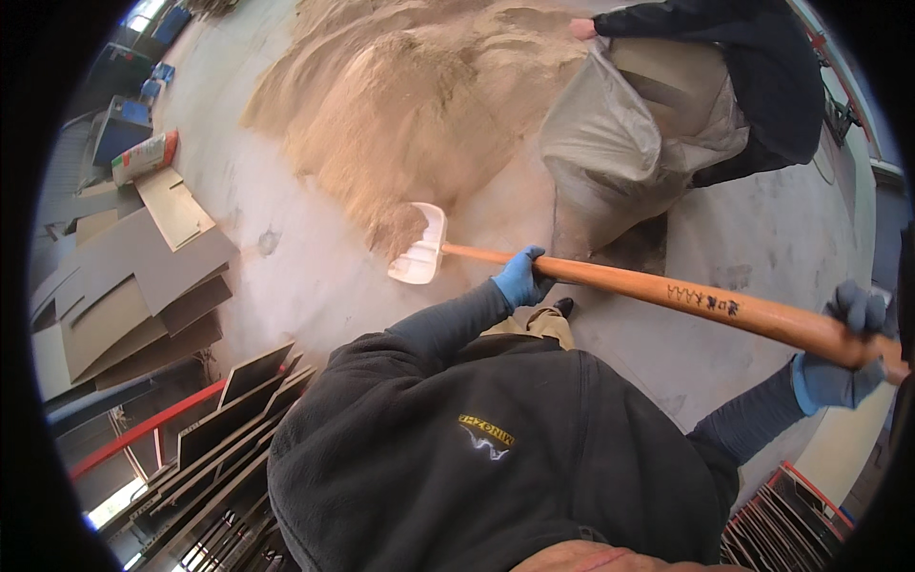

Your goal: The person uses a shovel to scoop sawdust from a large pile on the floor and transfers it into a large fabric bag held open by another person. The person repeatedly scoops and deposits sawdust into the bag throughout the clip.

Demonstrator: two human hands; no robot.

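A shovel (648,283) with a white blade and a long orange-brown wooden shaft lies across my front. My left hand (519,277), in a blue glove, is closed around the shaft not far from the blade. At the far right my right hand (848,348), in a blue and grey glove, grips the handle end. The shovel's blade (420,255) meets the near edge of a large heap of tan, sawdust-like material (410,105), with some of it against the blade. To the right of the heap stands a large pale plastic sack (610,205), its mouth held by a co-worker.
The co-worker's dark sleeve (667,17) and hand (582,29) reach over the sack. Stacked flat boards (124,276) and a printed bag (145,157) lie at left. Racks of thin panels (229,448) with red rails (143,434) stand at lower left, another rack (786,520) at lower right.
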